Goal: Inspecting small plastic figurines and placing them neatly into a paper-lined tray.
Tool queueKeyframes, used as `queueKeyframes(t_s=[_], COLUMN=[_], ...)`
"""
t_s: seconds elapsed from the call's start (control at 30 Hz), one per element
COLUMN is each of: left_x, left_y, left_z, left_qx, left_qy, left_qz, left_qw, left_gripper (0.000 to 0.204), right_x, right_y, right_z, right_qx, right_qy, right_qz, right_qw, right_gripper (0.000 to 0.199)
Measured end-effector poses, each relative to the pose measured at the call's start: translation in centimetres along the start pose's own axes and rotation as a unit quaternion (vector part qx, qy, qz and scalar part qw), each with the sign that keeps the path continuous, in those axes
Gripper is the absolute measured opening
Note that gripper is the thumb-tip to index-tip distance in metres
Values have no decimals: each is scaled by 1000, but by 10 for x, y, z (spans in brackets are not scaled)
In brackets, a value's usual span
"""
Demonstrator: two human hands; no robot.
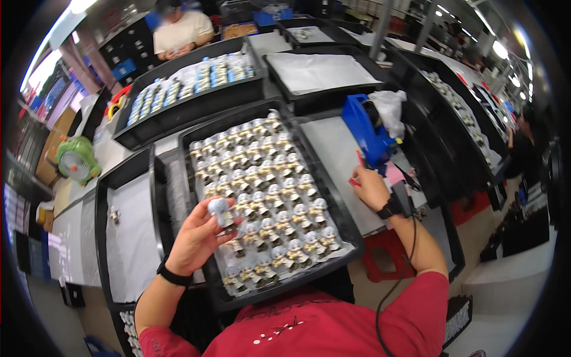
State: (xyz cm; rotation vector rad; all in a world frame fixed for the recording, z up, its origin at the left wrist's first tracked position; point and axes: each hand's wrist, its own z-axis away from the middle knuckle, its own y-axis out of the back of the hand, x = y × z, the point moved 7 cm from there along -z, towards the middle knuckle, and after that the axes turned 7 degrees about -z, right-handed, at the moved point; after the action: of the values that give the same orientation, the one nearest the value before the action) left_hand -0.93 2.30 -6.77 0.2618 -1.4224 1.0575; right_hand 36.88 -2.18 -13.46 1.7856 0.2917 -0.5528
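My left hand (195, 237) is closed around a small figurine (219, 208) with pale blue hair, lifted over the left side of a black tray (297, 279). Rows of similar figurines (273, 193) fill that tray, lying on a white liner. To the right, my right hand (372, 189) grips a slim red-handled tool (359, 159); its exact kind is unclear, as the fingers hide part of it. This hand is over a grey work surface (327, 140), near a blue tape dispenser (364, 128).
At left, a lined black tray (128, 238) holds one small figurine (115, 215). A green fan (77, 159) stands beyond it. Behind are a tray of blue-and-white figurines (193, 83) and a white-lined tray (321, 71). A person (181, 30) sits at the back. Below right is a red stool (386, 259).
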Motion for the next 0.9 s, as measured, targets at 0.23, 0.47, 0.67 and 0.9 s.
queueKeyframes(t_s=[0.23, 0.47, 0.67, 0.9], left_x=[1, 4, 1, -3], left_y=[-10, -2, -3, -3], left_z=[-4, 5, 6, 6], left_qx=[-71, -70, -81, -73], left_qy=[-13, -22, -12, 10], left_qz=[53, 121, 142, 133], left_qw=[996, 990, 987, 988], left_gripper=[40, 38, 38, 41], right_x=[-104, -268, -294, -286], right_y=[77, 21, -1, -8], right_z=[-33, -2, 9, 9], right_qx=[9, -192, -181, -174], right_qy=[74, 223, 317, 329], right_qz=[-217, -293, -292, -273], right_qw=[973, 910, 884, 887], right_gripper=[20, 22, 24, 23])
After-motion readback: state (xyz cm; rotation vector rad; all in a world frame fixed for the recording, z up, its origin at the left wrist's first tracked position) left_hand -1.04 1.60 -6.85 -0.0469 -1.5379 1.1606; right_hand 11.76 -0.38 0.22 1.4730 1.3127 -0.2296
